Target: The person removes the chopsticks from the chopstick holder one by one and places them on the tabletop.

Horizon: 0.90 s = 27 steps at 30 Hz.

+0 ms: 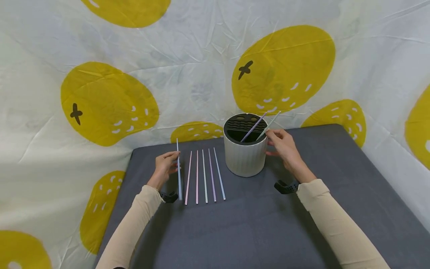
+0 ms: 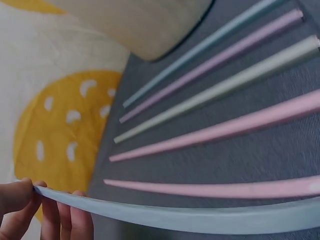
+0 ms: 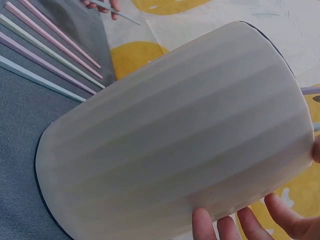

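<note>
A white ribbed holder [image 1: 244, 158] with a black slotted top stands at the table's middle back. A purple chopstick [image 1: 252, 128] and a pale green chopstick [image 1: 273, 121] lean in it. My right hand [image 1: 283, 145] is at the holder's right rim, thumb and forefinger pinching the pale green chopstick, the other fingers [image 3: 239, 226] beside the holder's wall [image 3: 175, 140]. My left hand [image 1: 166, 165] pinches a light blue chopstick [image 1: 179, 173] left of the row; its fingers [image 2: 64, 220] hold the thin end of that chopstick [image 2: 175, 216].
Several pastel chopsticks [image 1: 204, 175] lie side by side on the dark grey table [image 1: 255, 224], between my left hand and the holder. A white cloth with yellow fruit prints [image 1: 282, 67] hangs behind and on both sides. The table edges [image 1: 127, 175] run close by the left hand.
</note>
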### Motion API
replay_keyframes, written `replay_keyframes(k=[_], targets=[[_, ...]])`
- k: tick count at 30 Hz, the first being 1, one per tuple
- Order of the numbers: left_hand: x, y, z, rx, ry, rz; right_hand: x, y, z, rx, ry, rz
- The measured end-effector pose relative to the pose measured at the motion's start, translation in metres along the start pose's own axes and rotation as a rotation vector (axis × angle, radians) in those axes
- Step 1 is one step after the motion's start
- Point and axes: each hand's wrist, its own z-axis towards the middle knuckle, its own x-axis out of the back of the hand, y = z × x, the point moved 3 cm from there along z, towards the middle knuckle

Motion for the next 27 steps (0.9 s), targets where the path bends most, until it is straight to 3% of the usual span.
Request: replay_keyframes(k=[7, 17, 22, 27], targets=[[0.009, -0.021, 0.007, -0.043, 0.061, -0.066, -0.001, 0.000, 0.000, -0.001, 0.001, 0.003], [0.011, -0.041, 0.018, 0.027, 0.062, -0.158, -0.001, 0.003, 0.002, -0.002, -0.002, 0.004], [0.002, -0.045, 0.015, 0.033, 0.031, -0.129, -0.001, 0.003, 0.002, -0.001, 0.004, 0.005], [-0.005, -0.050, 0.011, -0.033, 0.029, 0.025, -0.001, 0.002, -0.002, -0.005, 0.002, 0.003]])
